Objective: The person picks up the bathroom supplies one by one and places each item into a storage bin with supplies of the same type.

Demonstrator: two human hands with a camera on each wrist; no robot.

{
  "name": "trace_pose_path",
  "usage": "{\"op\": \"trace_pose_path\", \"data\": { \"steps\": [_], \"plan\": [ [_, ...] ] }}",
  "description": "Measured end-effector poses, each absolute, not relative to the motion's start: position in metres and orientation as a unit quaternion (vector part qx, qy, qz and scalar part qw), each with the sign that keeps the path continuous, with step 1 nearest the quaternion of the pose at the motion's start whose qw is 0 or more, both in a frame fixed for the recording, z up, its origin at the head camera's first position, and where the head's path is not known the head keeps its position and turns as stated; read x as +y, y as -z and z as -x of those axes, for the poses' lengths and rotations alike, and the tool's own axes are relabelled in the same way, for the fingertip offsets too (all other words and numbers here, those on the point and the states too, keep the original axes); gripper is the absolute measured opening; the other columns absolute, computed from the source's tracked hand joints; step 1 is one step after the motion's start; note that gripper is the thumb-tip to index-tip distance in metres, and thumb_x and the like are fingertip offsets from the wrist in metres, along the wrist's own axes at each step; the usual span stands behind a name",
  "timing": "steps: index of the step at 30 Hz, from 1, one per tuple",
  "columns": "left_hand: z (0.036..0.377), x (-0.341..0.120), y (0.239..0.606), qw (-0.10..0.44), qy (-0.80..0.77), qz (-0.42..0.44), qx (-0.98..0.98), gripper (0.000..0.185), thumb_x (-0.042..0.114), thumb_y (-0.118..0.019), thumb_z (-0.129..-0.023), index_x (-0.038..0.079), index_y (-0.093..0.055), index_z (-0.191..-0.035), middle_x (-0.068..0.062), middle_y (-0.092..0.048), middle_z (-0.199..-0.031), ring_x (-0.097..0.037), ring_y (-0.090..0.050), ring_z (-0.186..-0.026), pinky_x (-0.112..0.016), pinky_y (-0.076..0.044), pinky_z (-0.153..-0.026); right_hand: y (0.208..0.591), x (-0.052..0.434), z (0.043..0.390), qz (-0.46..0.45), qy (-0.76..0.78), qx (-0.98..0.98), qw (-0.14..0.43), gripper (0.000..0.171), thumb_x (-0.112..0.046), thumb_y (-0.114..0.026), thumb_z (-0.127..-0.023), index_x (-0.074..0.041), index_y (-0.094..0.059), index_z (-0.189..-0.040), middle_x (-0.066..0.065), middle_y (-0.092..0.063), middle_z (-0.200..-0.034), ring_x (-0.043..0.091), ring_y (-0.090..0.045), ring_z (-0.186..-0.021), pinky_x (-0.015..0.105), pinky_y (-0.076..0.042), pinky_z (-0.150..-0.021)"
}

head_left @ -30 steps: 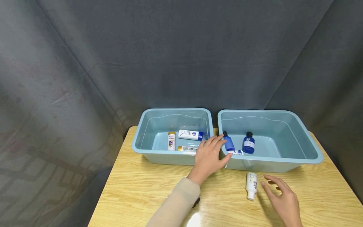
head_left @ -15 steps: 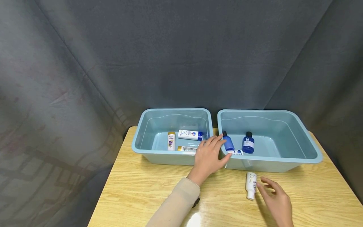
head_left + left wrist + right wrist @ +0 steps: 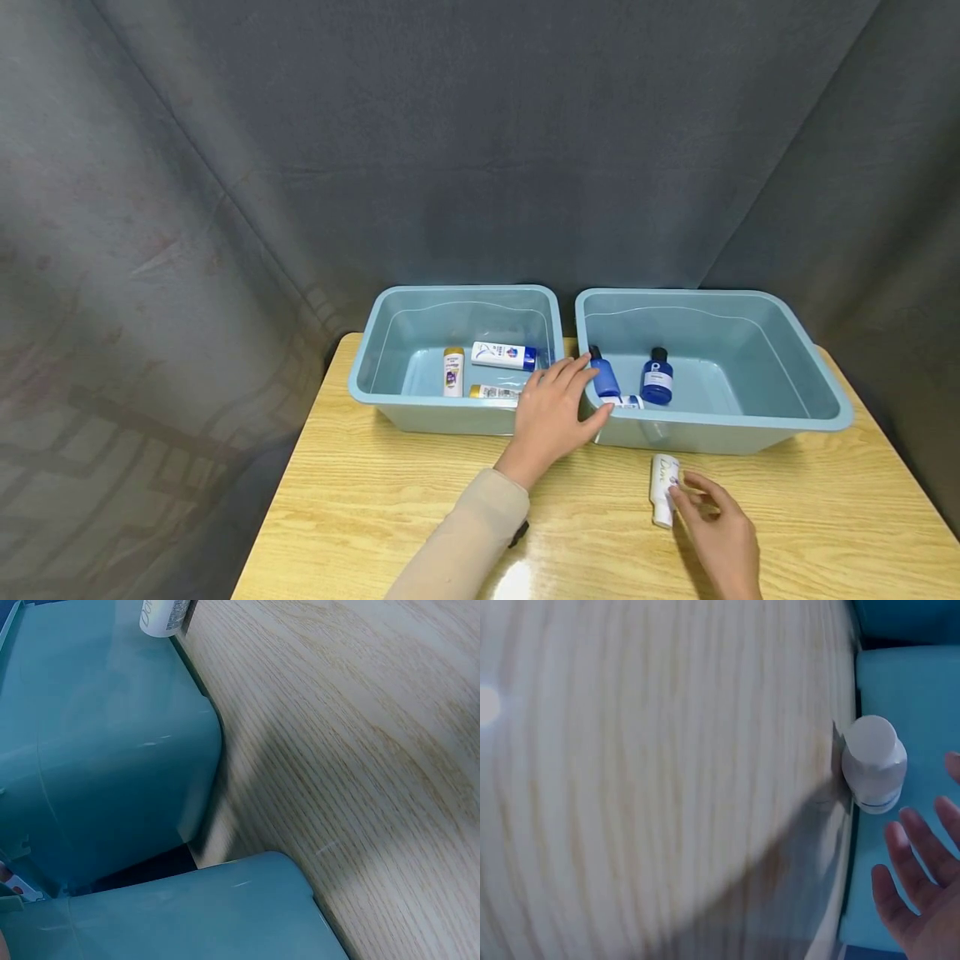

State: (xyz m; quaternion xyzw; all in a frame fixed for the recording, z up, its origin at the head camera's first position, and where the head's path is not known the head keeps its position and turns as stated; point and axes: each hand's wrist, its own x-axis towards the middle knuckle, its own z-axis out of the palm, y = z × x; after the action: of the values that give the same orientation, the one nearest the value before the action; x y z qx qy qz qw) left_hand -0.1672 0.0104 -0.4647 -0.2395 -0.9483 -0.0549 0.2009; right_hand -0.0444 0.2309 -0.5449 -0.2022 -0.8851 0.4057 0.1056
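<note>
A white bottle marked Dove (image 3: 663, 485) lies on the table in front of the right bin, its cap toward me. My right hand (image 3: 722, 533) is at its right side, the thumb tip overlapping the bottle's edge in the head view. In the right wrist view the bottle (image 3: 874, 765) shows cap-first, and the right hand's fingers (image 3: 911, 855) are spread beside it, not wrapped round it. My left hand (image 3: 551, 415) rests across the neighbouring rims of the two bins with fingers extended. In the left wrist view, only part of the Dove bottle (image 3: 163, 616) is visible.
The left bin (image 3: 457, 402) contains a gold-capped white bottle (image 3: 453, 372), a blue-capped white tube (image 3: 503, 356) and a yellow-capped item (image 3: 491, 392). Inside the right bin (image 3: 750, 421) are two blue bottles, one dark-capped (image 3: 657, 379), and a partly hidden white-and-blue item (image 3: 626, 402).
My right hand has moved left toward the Dove bottle, closing the gap until its thumb overlaps the bottle's edge. The left hand and both bins have stayed put.
</note>
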Motion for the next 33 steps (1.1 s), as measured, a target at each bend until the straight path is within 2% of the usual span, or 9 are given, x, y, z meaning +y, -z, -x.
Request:
{"op": "trace_pose_path", "data": {
  "steps": [7,13,18,21,26,33],
  "plan": [
    [0.167,0.011,0.464,0.2,0.051,0.24,-0.948,0.058,0.067,-0.041,-0.095,0.032,-0.058,-0.138,0.014,-0.044,-0.151,-0.01,-0.046,-0.133,-0.034,-0.041,-0.104,0.549,0.229,0.045,0.217,-0.411,-0.881,0.094,0.042,-0.033,-0.076,-0.088,-0.007,-0.068,-0.122,0.012,-0.073,-0.096,0.001,-0.058,-0.067,0.022,-0.044,-0.061],
    [0.167,0.01,0.464,0.198,0.046,0.24,-0.949,0.058,0.067,-0.04,-0.095,0.032,-0.057,-0.139,0.014,-0.043,-0.151,-0.009,-0.045,-0.133,-0.033,-0.041,-0.105,0.553,0.227,0.049,0.235,-0.417,-0.873,0.089,0.047,-0.035,-0.075,-0.088,-0.006,-0.066,-0.124,0.015,-0.072,-0.099,-0.001,-0.056,-0.066,0.025,-0.044,-0.059],
    [0.167,0.01,0.464,0.196,0.043,0.238,-0.95,0.059,0.068,-0.039,-0.095,0.033,-0.056,-0.139,0.014,-0.043,-0.152,-0.009,-0.045,-0.134,-0.034,-0.041,-0.105,0.555,0.226,0.053,0.245,-0.417,-0.871,0.086,0.051,-0.038,-0.074,-0.089,-0.004,-0.064,-0.127,0.016,-0.072,-0.099,0.002,-0.056,-0.071,0.028,-0.043,-0.062],
    [0.167,0.01,0.464,0.194,0.043,0.238,-0.951,0.059,0.068,-0.039,-0.095,0.033,-0.056,-0.139,0.014,-0.043,-0.152,-0.009,-0.045,-0.134,-0.034,-0.041,-0.105,0.556,0.225,0.055,0.252,-0.415,-0.87,0.085,0.054,-0.04,-0.074,-0.089,-0.004,-0.063,-0.128,0.016,-0.072,-0.099,0.0,-0.054,-0.073,0.029,-0.042,-0.062],
    [0.166,0.01,0.464,0.193,0.045,0.238,-0.951,0.058,0.067,-0.039,-0.095,0.033,-0.056,-0.139,0.014,-0.042,-0.152,-0.01,-0.044,-0.134,-0.035,-0.041,-0.105,0.557,0.223,0.058,0.259,-0.422,-0.866,0.079,0.057,-0.042,-0.073,-0.088,-0.005,-0.061,-0.13,0.018,-0.069,-0.109,-0.008,-0.05,-0.073,0.03,-0.042,-0.06],
    [0.166,0.01,0.463,0.191,0.047,0.24,-0.951,0.058,0.067,-0.04,-0.096,0.032,-0.056,-0.139,0.013,-0.042,-0.152,-0.01,-0.045,-0.133,-0.036,-0.042,-0.105,0.558,0.219,0.061,0.265,-0.43,-0.86,0.073,0.059,-0.042,-0.073,-0.089,-0.005,-0.059,-0.133,0.02,-0.065,-0.121,-0.008,-0.05,-0.075,0.03,-0.043,-0.059]
  ]
}}
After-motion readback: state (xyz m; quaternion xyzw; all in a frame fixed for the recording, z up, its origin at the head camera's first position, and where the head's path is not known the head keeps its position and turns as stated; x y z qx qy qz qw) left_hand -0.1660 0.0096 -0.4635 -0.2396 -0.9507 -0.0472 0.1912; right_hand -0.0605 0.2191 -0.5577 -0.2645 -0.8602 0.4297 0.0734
